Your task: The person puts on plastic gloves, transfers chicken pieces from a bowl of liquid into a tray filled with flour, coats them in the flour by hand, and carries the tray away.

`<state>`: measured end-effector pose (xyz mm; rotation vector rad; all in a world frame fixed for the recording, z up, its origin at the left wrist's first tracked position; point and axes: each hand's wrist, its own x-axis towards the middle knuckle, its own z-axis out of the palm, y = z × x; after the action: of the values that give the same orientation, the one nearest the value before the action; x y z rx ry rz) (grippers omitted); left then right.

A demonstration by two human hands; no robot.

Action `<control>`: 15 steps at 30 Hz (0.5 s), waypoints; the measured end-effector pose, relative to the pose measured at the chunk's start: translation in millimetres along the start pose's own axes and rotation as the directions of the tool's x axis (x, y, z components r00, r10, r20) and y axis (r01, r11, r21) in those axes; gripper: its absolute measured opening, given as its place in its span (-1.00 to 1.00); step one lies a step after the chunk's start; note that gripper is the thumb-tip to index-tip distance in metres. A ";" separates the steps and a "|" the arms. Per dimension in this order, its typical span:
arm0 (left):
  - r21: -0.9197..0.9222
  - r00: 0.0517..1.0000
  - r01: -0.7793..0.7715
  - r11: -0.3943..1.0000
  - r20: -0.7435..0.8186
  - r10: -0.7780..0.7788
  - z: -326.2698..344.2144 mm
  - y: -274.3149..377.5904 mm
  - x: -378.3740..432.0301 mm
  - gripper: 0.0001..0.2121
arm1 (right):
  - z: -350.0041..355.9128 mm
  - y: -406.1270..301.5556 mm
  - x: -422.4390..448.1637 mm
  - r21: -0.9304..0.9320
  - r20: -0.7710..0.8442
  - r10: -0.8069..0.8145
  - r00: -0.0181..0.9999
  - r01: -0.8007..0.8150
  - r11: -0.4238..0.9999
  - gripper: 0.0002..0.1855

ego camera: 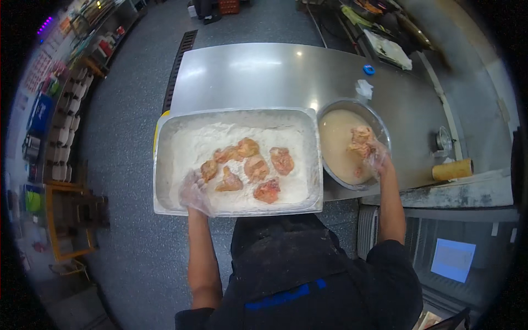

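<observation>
A rectangular metal tray (238,213) holds white flour (198,140) with several raw meat pieces (256,168) lying on it. My left hand (194,190), in a clear plastic glove, is at the tray's lower left, beside a meat piece (209,169); whether its fingers touch that piece is unclear. To the right stands a round metal bowl (387,131) of cloudy, beige liquid (336,136). Over that bowl my gloved right hand (376,156) grips raw meat (361,139). Another bit of meat (358,171) shows at the liquid's surface.
Both containers are on a stainless steel table (264,74). A blue object (368,69) and crumpled white plastic (364,89) lie behind the bowl. On the right are a yellow roll (452,169) and a small metal bowl (444,139). A person's legs (204,10) show far off.
</observation>
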<state>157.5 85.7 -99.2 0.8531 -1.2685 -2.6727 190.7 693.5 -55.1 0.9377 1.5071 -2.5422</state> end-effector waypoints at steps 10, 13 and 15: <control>0.046 0.992 0.073 0.996 0.097 -0.077 15.3 38.5 -9.7 -0.80 | 195.7 -39.9 -77.0 -0.231 0.423 -0.141 0.895 0.257 0.938 -0.30; 0.217 0.989 0.003 0.976 0.141 -0.035 26.5 55.4 -9.3 -0.78 | 259.4 -10.8 -81.5 -0.323 0.479 -0.015 0.878 0.191 0.927 -0.32; 0.327 0.988 -0.048 0.944 0.156 -0.004 32.4 60.5 -5.9 -0.75 | 290.9 11.3 -70.1 -0.428 0.575 0.129 0.808 0.163 0.889 -0.35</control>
<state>135.6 70.1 -35.8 0.6610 -1.7884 -2.5912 113.2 433.9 72.4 0.0419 1.7496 -2.0177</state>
